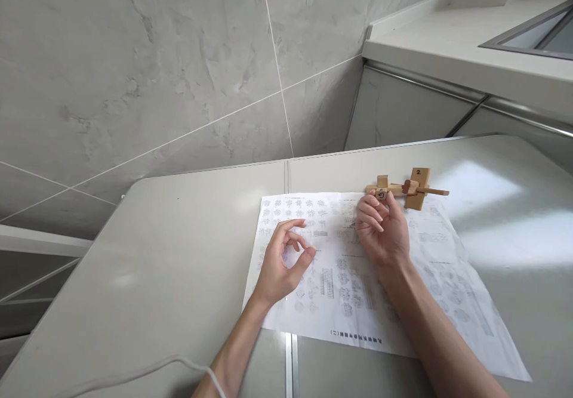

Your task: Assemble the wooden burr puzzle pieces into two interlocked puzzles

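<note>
My right hand [385, 235] is turned palm up over the sheet's upper right part. Its thumb and fingertips pinch a small wooden puzzle block [381, 194], whose near end carries a dark mark like a G or 6. Just beyond lie other wooden pieces: a flat block marked 2 [419, 177], a thin stick [436, 191] and a short upright block [382, 181]. I cannot tell whether these are joined to the held block. Over the middle of the printed sheet [313, 326], my left hand [283, 267] is open, fingers curled and apart, with nothing in it.
The creased sheet bears rows of small diagrams and lies on a pale folding table [188, 255] with a centre seam. A white cable [170, 360] crosses the lower left. Behind are a grey tiled wall [201, 58] and a white counter [430, 40] at the right.
</note>
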`<state>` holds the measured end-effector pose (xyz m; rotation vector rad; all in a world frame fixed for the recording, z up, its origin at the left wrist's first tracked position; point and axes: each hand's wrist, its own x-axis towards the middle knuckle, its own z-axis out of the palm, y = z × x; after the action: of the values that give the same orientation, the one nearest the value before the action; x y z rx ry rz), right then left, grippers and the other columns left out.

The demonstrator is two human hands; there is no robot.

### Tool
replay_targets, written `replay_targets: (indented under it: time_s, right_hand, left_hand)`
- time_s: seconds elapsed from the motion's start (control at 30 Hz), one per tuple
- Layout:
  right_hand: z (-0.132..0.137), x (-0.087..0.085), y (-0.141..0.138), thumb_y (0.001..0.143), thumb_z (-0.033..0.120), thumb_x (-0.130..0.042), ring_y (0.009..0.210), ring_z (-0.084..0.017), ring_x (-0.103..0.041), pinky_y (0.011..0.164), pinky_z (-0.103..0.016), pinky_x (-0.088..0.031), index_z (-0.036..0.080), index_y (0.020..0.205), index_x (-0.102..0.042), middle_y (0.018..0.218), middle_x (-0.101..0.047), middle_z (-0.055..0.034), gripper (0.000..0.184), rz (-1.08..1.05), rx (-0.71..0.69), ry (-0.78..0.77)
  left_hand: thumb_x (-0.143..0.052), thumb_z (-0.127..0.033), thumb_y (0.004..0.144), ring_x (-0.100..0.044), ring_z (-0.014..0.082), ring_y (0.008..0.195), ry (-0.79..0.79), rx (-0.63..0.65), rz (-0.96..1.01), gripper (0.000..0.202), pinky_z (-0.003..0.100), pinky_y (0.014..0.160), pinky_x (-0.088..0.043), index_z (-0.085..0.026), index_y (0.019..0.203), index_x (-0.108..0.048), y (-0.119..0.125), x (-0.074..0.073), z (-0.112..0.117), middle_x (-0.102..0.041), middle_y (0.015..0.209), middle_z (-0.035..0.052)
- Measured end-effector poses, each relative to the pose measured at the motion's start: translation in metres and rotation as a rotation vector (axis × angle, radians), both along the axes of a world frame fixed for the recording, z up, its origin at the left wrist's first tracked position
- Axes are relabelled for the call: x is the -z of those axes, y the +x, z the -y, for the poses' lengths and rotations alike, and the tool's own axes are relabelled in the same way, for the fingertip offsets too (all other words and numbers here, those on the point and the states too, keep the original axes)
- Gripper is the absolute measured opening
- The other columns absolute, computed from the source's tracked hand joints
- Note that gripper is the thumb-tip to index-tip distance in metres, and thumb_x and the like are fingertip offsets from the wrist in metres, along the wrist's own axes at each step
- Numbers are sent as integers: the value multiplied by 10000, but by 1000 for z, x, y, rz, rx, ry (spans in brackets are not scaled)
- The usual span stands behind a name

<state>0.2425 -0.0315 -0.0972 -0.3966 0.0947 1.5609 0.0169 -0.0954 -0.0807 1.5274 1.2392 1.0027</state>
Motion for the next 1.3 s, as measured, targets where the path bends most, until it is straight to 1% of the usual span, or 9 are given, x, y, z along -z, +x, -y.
replay_targets:
  time_s: [0.13,0.3,0.37,0.53,0.7,0.83,1.0,1.13,1.3]
  right_hand:
    - [1,-2,2,1054,254,-695,452,-31,-446,345,-61,-440,217,987,-604,724,-506,77,119,4,-16,29]
    - [1,-2,1,968,273,-819,459,-24,-450,353,-54,-439,212,985,-620,734,-516,83,209,66,-37,47]
    - [2,-2,-1,925,279,-862,465,-22,-451,349,-58,-433,213,991,-625,739,-528,87,255,75,-67,48]
    - [3,-3,-9,813,216,-930,486,-18,-446,340,-75,-417,187,965,-650,760,-550,86,319,152,-168,35]
    - [5,-7,-18,815,326,-937,505,-40,-422,339,-103,-393,201,928,-688,757,-563,70,300,354,-299,65]
    - [5,-6,-22,838,382,-916,538,-60,-458,389,-135,-429,195,930,-714,779,-592,42,290,492,-363,111]
    - [4,-6,-23,824,396,-929,555,-80,-490,418,-158,-444,204,898,-702,768,-602,32,306,531,-392,94]
    - [4,-7,-23,826,382,-926,565,-80,-514,440,-162,-457,186,898,-711,768,-615,26,299,536,-395,97]
    - [4,-6,-23,841,361,-914,580,-79,-535,462,-162,-467,170,905,-719,764,-620,24,280,528,-389,101]
  left_hand:
    - [-713,-374,1010,-641,198,917,9,-1,-13,414,416,965,-521,-284,1393,-585,0,0,0,-695,1188,90]
    - [-715,-362,1006,-649,202,933,18,3,-18,407,407,950,-525,-279,1384,-589,1,-1,0,-696,1173,89]
    - [-715,-354,1004,-643,201,927,23,5,-25,402,406,946,-523,-277,1379,-593,1,-1,0,-701,1174,90]
    - [-715,-316,998,-651,197,924,52,22,-50,363,391,914,-524,-262,1346,-626,4,-3,-1,-709,1190,98]
    - [-696,-303,1017,-690,199,910,51,74,-63,273,395,908,-550,-244,1283,-676,6,-5,0,-747,1128,81]
    - [-675,-294,1028,-687,197,896,60,88,-135,180,380,874,-550,-245,1196,-715,8,-4,0,-770,1034,49]
    - [-657,-290,1035,-698,199,889,70,88,-198,154,389,877,-557,-257,1169,-726,10,-2,0,-784,1022,38]
    - [-657,-292,1037,-703,202,898,82,92,-234,161,385,866,-561,-264,1180,-726,10,0,1,-785,1035,36]
    - [-655,-290,1039,-705,201,897,92,94,-265,144,407,915,-562,-276,1164,-726,11,0,1,-792,1051,26]
